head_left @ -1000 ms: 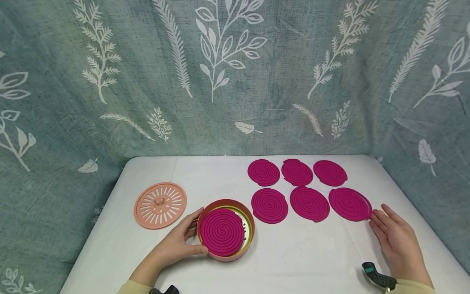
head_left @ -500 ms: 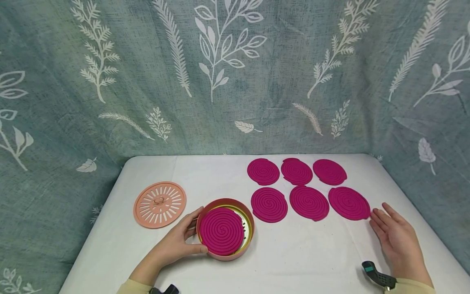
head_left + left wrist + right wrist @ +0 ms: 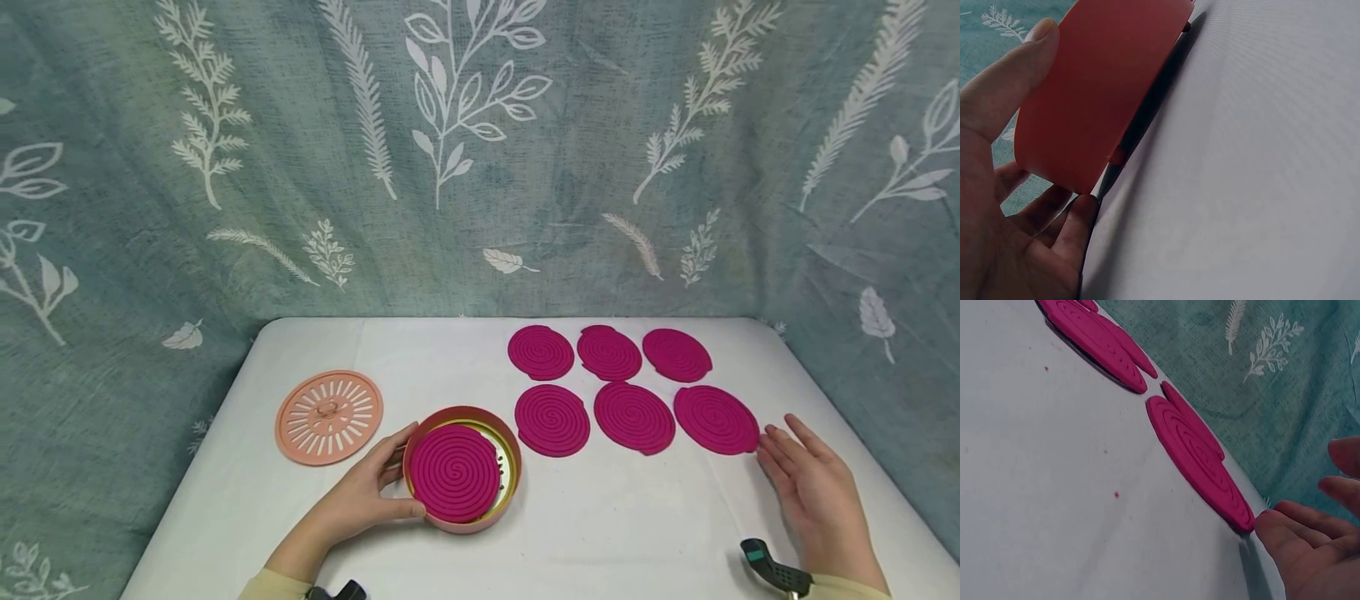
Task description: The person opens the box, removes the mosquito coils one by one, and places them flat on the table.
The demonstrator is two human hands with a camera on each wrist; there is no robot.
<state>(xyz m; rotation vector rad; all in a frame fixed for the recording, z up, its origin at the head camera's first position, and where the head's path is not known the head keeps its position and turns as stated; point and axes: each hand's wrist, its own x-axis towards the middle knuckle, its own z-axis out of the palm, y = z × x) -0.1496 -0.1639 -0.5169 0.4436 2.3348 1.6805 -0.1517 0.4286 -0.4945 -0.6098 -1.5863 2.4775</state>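
In the head view my left hand [image 3: 367,496] holds a round pink tin [image 3: 513,492], its thumb on the near side and its fingers around the far left side. Inside lies a magenta mosquito coil [image 3: 455,472], off-centre to the left, over a yellow-edged inner base. The left wrist view shows the tin's reddish wall [image 3: 1097,87] between thumb and fingers, slightly above the white surface. At the right, my right hand [image 3: 817,492] lies palm up with extended fingers. Its fingertips meet the edge of the nearest flat mosquito coil [image 3: 716,419], also visible in the right wrist view.
Several more magenta coils [image 3: 552,420] lie in two rows at the back right of the white table [image 3: 600,533]. A slotted pink lid [image 3: 328,417] lies left of the tin. Patterned green cloth [image 3: 465,250] hangs behind the table.
The outer ring of the coil at my right fingertips showed a thin gap one second ago; now it sits close against the rest. Both hands stay in place; the view shifts slightly.
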